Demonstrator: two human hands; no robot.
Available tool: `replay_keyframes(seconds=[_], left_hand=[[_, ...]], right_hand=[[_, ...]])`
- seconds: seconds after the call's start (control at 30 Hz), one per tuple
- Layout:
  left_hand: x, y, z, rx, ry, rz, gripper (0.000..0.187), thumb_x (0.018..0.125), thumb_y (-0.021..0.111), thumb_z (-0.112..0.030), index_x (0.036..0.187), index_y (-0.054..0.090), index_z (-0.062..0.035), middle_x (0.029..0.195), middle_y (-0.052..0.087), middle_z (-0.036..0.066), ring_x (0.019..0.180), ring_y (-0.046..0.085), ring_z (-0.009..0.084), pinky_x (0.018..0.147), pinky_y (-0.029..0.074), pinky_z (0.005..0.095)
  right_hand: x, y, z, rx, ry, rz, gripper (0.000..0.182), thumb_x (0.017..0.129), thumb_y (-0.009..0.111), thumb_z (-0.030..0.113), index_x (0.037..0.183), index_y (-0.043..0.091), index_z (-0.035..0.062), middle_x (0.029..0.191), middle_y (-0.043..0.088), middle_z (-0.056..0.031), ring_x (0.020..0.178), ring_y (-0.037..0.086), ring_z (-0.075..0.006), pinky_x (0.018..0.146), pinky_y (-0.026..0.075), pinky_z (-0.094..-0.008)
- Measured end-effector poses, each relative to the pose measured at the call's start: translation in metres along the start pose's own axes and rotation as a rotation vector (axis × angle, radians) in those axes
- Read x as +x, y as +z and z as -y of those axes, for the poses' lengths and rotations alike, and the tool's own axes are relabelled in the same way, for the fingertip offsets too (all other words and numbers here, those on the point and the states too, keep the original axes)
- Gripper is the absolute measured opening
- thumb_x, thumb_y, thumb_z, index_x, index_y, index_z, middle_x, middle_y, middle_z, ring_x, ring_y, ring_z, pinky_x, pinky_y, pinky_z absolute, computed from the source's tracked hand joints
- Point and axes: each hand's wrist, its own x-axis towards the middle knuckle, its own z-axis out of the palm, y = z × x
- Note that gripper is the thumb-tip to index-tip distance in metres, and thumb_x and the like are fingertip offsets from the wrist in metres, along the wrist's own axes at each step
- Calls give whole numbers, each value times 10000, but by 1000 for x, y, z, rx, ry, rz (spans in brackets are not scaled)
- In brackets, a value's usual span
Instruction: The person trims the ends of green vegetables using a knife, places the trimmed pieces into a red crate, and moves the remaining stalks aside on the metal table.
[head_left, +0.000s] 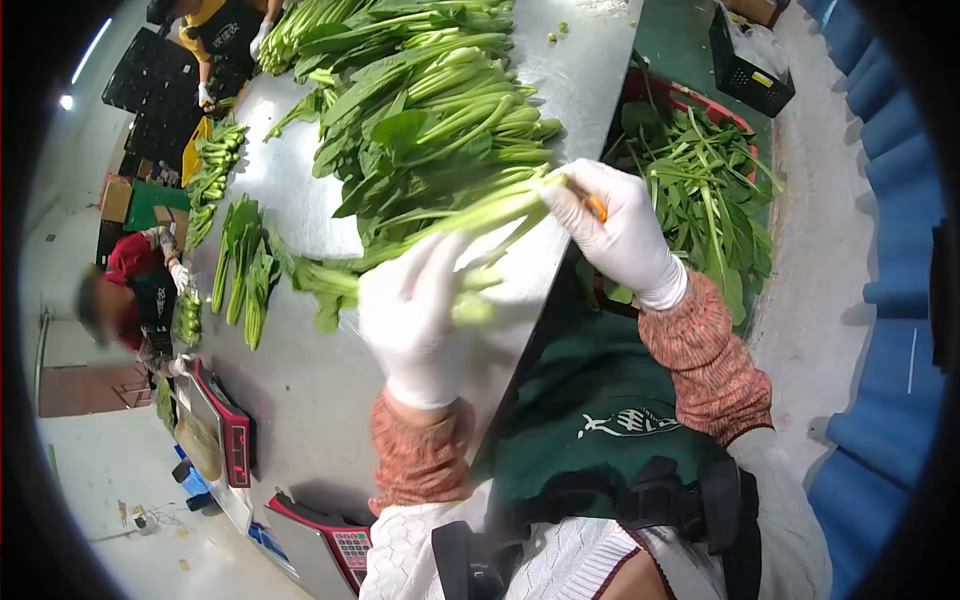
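Observation:
My left hand (415, 315), in a white glove, is closed around leafy green stalks (335, 283), and their pale cut ends poke out past the fingers. A long stalk (490, 212) stretches from near that hand across to my right hand (615, 225). The gloved right hand is closed, with a small orange tool (597, 207) showing between its fingers; any blade is hidden. Its thumb and fingertips meet the stalk's pale end. Just beyond both hands lies a big pile of leafy greens (430, 130) on the metal table (340, 410). The left hand is slightly blurred.
A red tub (735, 118) with loose leaves and stems stands at right below the table edge. Smaller bunches (240, 260) lie at left. Two red scales (235, 440) sit nearer. Two co-workers (135, 270) stand across the table. A black crate (750, 75) is on the floor.

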Motion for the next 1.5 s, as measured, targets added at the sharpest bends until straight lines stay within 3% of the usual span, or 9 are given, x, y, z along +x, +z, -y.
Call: replay_keyframes(seconds=[0.3,0.43,0.77,0.83,0.97,1.1,1.17,1.27,1.5], left_hand=[[50,54,-40,-17,229,75,543,605,726,-99,1144,659,-87,993,652,52,838,613,239,752,440,366],[66,60,-55,50,299,88,521,593,698,-74,1113,668,-77,946,642,56,819,612,244,729,439,369],[92,81,-93,-127,354,12,341,667,752,-45,1000,720,-107,884,670,26,783,632,229,734,476,346],[99,78,-90,-305,218,1,298,702,797,-19,985,714,-59,899,681,88,790,650,238,741,506,323],[105,63,-70,-889,-346,57,247,800,709,43,1039,678,-11,960,676,49,843,631,143,781,502,282],[115,45,-47,-1692,-711,-126,320,857,651,-59,1167,583,-23,1050,647,90,942,599,192,858,480,336],[113,45,-29,-1972,-811,-167,359,876,653,-120,1213,563,-33,1089,634,73,962,586,198,839,478,363],[108,48,-28,-1563,-755,-11,357,883,650,-136,1213,571,-24,1120,625,70,1018,569,195,903,438,347],[91,47,34,-2170,-838,-265,424,930,660,-252,1285,537,-55,1256,596,95,1178,543,259,1072,390,502]], right_hand=[[-18,-66,4,124,112,39,199,941,652,172,1004,655,-17,724,587,-80,658,566,-117,619,459,-275],[-33,-87,1,-235,56,-129,338,796,699,108,1123,615,91,792,680,-153,735,683,-339,624,537,-406],[-80,-118,-118,-133,637,-361,235,919,585,159,1077,645,-5,734,685,-174,652,694,-289,640,543,-390],[-87,-130,-122,-181,610,-392,254,968,542,123,1112,615,-73,683,666,-108,562,645,-159,574,507,-305],[-91,-135,-145,-292,427,-432,207,928,574,118,1079,639,-8,764,684,-179,640,691,-257,603,526,-360],[-76,-131,-109,-115,541,-364,218,924,611,144,1072,668,-6,745,705,-132,605,697,-192,592,533,-317],[-74,-124,-103,-10,538,-362,246,929,615,155,1102,657,-14,771,709,-135,616,699,-179,593,532,-308],[-74,-117,-98,-71,554,-293,260,931,618,150,1124,645,-22,786,714,-131,623,698,-164,591,531,-293],[-70,-117,-86,51,550,-295,257,955,580,153,1111,649,-38,715,657,-69,591,608,-98,589,489,-264]])
